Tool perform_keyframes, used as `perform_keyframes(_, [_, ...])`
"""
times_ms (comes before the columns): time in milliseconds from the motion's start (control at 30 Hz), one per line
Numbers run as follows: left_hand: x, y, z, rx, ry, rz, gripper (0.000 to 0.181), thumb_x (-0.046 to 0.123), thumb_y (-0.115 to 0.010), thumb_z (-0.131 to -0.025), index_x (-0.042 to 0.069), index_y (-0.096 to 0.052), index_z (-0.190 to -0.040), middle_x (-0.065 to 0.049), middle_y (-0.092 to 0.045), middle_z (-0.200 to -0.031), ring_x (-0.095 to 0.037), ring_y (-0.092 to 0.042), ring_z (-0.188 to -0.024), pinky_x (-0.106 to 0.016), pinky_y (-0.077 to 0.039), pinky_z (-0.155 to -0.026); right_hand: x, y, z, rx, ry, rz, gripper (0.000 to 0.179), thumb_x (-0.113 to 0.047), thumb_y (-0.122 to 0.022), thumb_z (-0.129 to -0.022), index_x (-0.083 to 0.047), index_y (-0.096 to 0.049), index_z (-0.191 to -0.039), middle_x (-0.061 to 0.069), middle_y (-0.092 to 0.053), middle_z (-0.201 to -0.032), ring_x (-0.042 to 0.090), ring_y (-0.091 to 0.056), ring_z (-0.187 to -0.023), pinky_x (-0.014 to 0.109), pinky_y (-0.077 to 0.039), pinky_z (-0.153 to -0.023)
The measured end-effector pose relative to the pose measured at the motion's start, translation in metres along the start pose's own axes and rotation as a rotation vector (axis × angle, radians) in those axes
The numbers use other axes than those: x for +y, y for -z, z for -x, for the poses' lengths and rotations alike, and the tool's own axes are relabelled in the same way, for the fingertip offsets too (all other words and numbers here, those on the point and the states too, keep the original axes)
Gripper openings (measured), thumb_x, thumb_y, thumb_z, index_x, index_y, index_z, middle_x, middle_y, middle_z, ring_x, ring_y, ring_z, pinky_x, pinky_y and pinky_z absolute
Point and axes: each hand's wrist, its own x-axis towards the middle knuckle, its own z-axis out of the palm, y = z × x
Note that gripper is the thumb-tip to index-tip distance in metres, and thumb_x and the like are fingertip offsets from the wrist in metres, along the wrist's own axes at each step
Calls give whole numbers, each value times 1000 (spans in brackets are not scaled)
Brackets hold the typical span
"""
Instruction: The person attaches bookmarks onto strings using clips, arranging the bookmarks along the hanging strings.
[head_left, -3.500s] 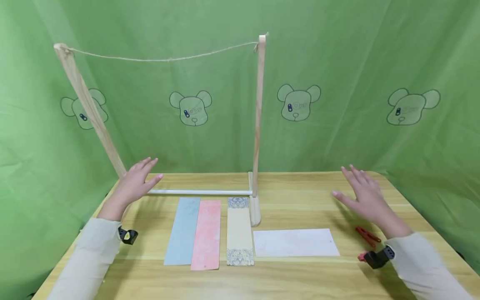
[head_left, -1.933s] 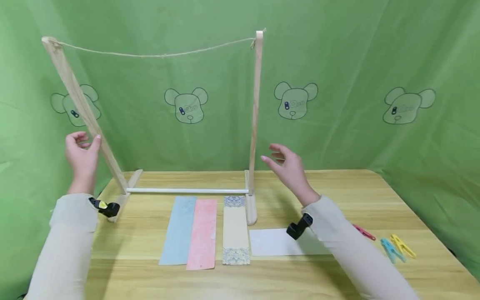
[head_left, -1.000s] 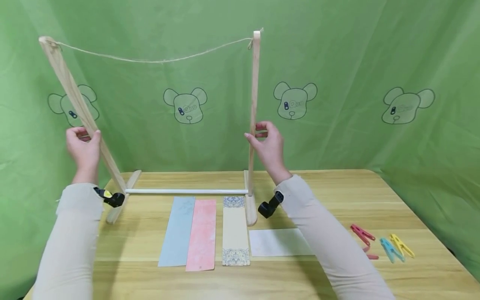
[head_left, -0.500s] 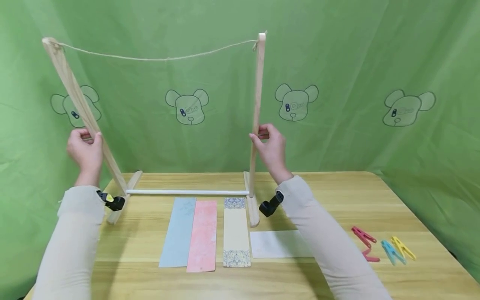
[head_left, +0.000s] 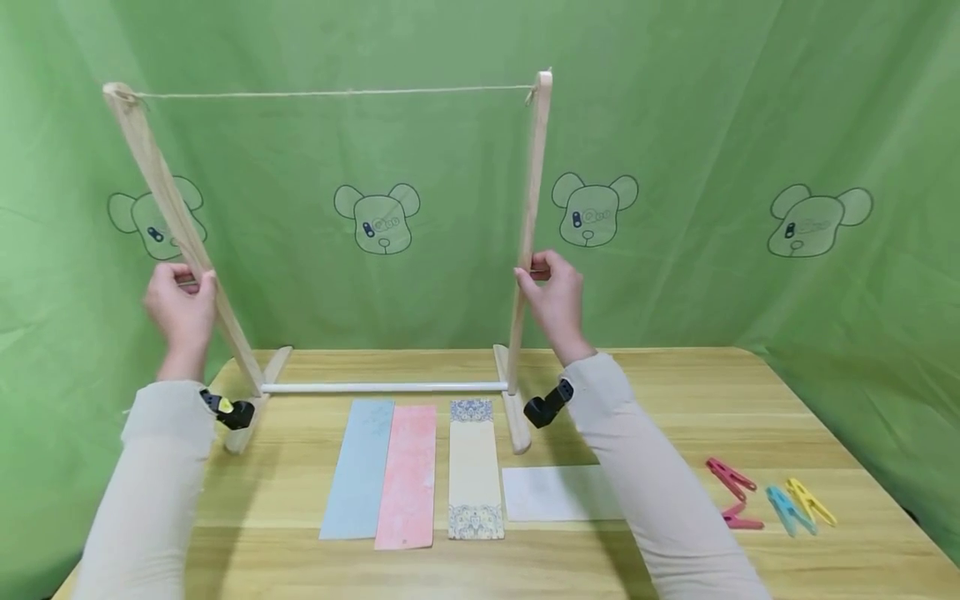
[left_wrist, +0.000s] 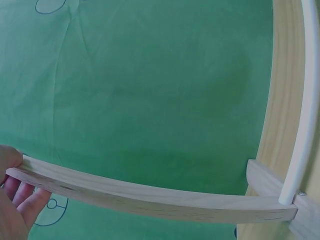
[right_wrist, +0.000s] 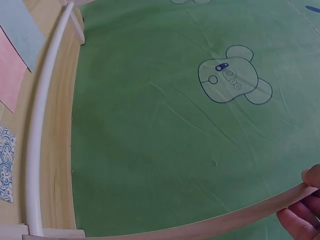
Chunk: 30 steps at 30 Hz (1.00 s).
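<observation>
Hands well apart, each clamped on wood: my left hand (head_left: pixel 182 308) pinches the left post (head_left: pixel 161 179) at left, my right hand (head_left: pixel 558 296) the right post (head_left: pixel 536 171) just right of centre. Between their tops, across the upper left, the cord (head_left: pixel 330 93) runs taut and near level. I judge the step in hand as spreading the posts to tension the cord; the next move calls for equal, gentle pressure on both sides. A white rod (head_left: pixel 386 387) joins the posts lower down. At lower centre lie a blue strip (head_left: pixel 360 471), pink strip (head_left: pixel 407 479), cream strip (head_left: pixel 474 467) and, partly behind my right sleeve (head_left: pixel 660 483), a white strip (head_left: pixel 555 493).
</observation>
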Motion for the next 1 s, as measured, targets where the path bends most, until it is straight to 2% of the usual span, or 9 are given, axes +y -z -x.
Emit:
perform_keyframes(367, [2,-7,8,12,-38,-11,11,16,-60,-90,16,-53,-99,14,-48,-90,4,-50,-78,-16,-51,-77,10,5,-2,54,-18,-12,21,-7,-68,-85,6,-64,-101,19,-67,-96,26,-64,-85,30,-56,-74])
perform_keyframes(667, [5,-15,18,13,-101,-31,26,13,-59,-90,-1,-53,-111,4,-52,-99,3,-50,-81,-18,-52,-79,16,15,-3,81,-10,22,22,-7,-67,-86,7,-64,-102,20,-67,-99,26,-64,-87,30,-56,-74])
perform_keyframes(1000, [8,-24,29,19,-186,-30,24,11,-59,-90,-3,-52,-107,1,-51,-99,0,-49,-83,-17,-51,-78,19,31,-2,94,-3,41,21,-7,-67,-86,7,-63,-102,21,-67,-99,28,-65,-87,33,-56,-75])
